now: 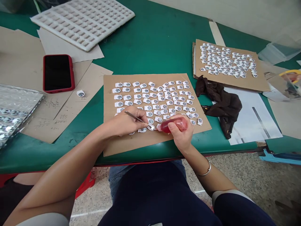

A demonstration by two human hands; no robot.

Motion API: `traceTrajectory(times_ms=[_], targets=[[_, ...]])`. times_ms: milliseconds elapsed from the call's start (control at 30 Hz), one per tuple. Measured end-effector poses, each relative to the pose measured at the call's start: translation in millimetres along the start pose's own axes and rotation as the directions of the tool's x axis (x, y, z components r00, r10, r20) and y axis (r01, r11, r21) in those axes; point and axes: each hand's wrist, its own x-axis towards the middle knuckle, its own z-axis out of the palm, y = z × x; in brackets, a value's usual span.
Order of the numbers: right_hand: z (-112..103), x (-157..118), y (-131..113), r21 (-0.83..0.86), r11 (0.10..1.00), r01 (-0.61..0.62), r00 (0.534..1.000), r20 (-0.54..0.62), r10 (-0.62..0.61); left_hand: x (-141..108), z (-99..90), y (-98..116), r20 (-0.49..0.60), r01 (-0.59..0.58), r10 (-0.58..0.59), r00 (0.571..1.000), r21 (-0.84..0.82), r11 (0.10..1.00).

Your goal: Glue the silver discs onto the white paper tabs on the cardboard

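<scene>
My left hand (128, 121) pinches a pair of thin metal tweezers (134, 116), whose tip meets a small round disc (152, 127) near the lower edge of a cardboard sheet (131, 146). In my right hand (184, 135) lies a soft bottle of red liquid (175, 124), tilted sideways with its nozzle pointing left, close to that same disc. Rows of small round pieces on white paper tabs (148, 107) cover the cardboard. My hands hide some of the lower rows.
A red-cased phone (58, 73) and one loose tabbed piece (80, 93) are at left, beside a clear blister tray (14, 110). A white compartment tray (84, 22) lies behind. At right sit another filled cardboard (261, 75), a dark cloth (223, 103) and a clear plastic box (279, 50).
</scene>
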Motion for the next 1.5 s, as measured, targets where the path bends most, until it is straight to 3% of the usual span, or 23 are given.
traceTrajectory(times_ms=[433,567,667,800,967,1133,1300,1500], targets=[[2.7,1.4,-3.8,-0.002,0.999,0.042,0.999,0.002,-0.042,1.8,0.8,-0.6,0.016,0.016,-0.016,1.000,-0.027,1.000],[-2.6,5.9,-4.5,0.154,0.988,-0.023,1.000,-0.015,0.025,-0.8,-0.6,4.0,-0.004,0.015,-0.015,1.000,-0.026,1.000],[-14.2,19.7,-13.6,0.302,0.952,-0.045,0.996,-0.062,0.067,-6.6,-3.9,10.9,-0.065,-0.029,0.027,0.998,-0.032,0.999],[-23.6,50.2,-40.5,0.292,0.954,0.062,0.988,-0.152,-0.018,-15.8,-2.8,15.2,-0.233,-0.086,0.080,0.969,-0.012,0.996],[-0.7,82.1,-69.4,0.276,0.959,0.055,0.996,-0.077,-0.035,-19.2,5.0,9.7,-0.238,-0.132,0.180,0.955,0.205,0.970],[25.7,87.3,-61.6,0.178,0.984,0.006,0.995,0.099,-0.024,-16.3,6.6,4.6,-0.204,-0.179,0.245,0.948,0.295,0.939],[26.0,82.1,-44.3,0.124,0.992,-0.002,0.998,0.069,-0.006,-13.9,9.2,1.6,-0.216,-0.208,0.292,0.932,0.340,0.917],[25.8,81.0,-45.8,0.195,0.979,-0.066,0.997,0.050,0.058,-13.2,10.8,0.2,-0.219,-0.210,0.301,0.928,0.360,0.909]])
